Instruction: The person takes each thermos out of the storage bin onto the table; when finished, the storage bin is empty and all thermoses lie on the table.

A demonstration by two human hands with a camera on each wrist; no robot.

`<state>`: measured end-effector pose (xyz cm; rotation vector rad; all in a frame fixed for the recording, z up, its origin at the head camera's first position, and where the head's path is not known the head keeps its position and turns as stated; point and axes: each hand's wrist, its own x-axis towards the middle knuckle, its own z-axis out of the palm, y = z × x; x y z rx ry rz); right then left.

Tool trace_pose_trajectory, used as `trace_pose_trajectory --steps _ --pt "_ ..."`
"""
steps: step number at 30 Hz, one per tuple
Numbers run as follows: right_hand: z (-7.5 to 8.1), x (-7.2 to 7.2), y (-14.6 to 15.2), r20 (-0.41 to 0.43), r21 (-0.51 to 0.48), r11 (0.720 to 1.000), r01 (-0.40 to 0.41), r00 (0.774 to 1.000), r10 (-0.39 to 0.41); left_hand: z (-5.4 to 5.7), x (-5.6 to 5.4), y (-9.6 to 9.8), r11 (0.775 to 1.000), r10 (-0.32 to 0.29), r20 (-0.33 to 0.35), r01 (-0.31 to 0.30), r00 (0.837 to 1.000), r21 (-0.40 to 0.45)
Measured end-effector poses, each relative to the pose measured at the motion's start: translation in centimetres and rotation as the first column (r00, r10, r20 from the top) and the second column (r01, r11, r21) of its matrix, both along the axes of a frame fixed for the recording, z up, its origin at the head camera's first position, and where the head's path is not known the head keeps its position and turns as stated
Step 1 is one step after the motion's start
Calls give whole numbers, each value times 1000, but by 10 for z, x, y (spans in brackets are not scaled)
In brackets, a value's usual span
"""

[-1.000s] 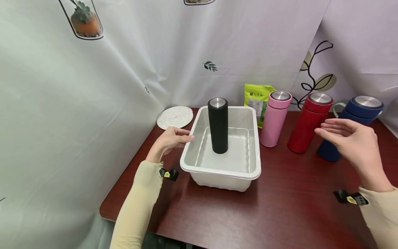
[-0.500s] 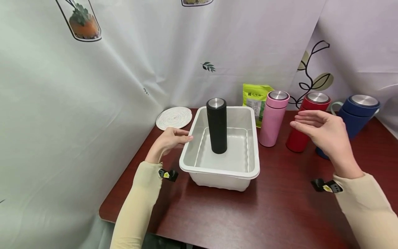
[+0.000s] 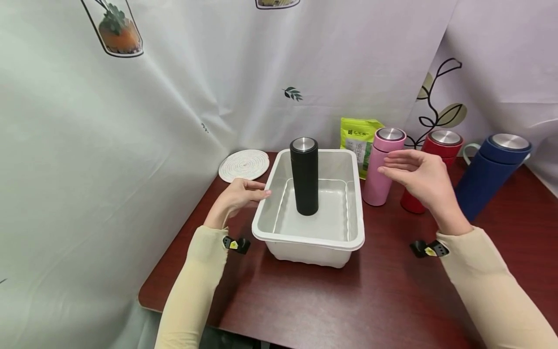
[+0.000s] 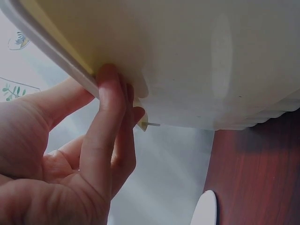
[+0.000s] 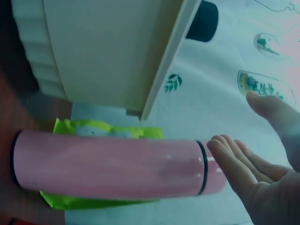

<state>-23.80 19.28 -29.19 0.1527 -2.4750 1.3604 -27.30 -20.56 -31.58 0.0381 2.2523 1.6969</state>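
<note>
A white plastic basin [image 3: 308,242] stands on the table with a black thermos bottle [image 3: 306,179] upright inside it. My left hand [image 3: 237,198] pinches the basin's left rim, the thumb over the edge and the fingers under it, as the left wrist view [image 4: 101,136] also shows. My right hand [image 3: 420,177] is beside the pink thermos bottle [image 3: 378,186], its thumb and fingers spread apart around air. In the right wrist view the fingertips are close to the lid end of the pink bottle [image 5: 108,164]; whether they touch it I cannot tell.
A red thermos bottle [image 3: 411,201], partly behind my right hand, and a blue thermos bottle [image 3: 484,179] stand farther right. Behind the pink bottle is a green pouch [image 3: 358,138]. A round woven mat [image 3: 244,165] lies at the back left, by the curtain.
My right hand has moved left, from in front of the blue bottle past the red one to the pink one. The left hand and the basin have stayed in place.
</note>
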Motion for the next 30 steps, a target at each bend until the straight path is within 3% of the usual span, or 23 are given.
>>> trace_pose_trajectory --steps 11,19,30 --pt "-2 -15 -34 50 -114 983 -142 988 148 -2 -1 0 1000 6 1 -6 1000 6" --pt "-3 -29 -57 75 -73 975 -209 974 214 0 0 -1 1000 -3 -12 3 1000 -2" --pt "-5 -51 -78 154 -111 930 -349 919 363 -1 1 0 1000 7 -12 -7 1000 -5"
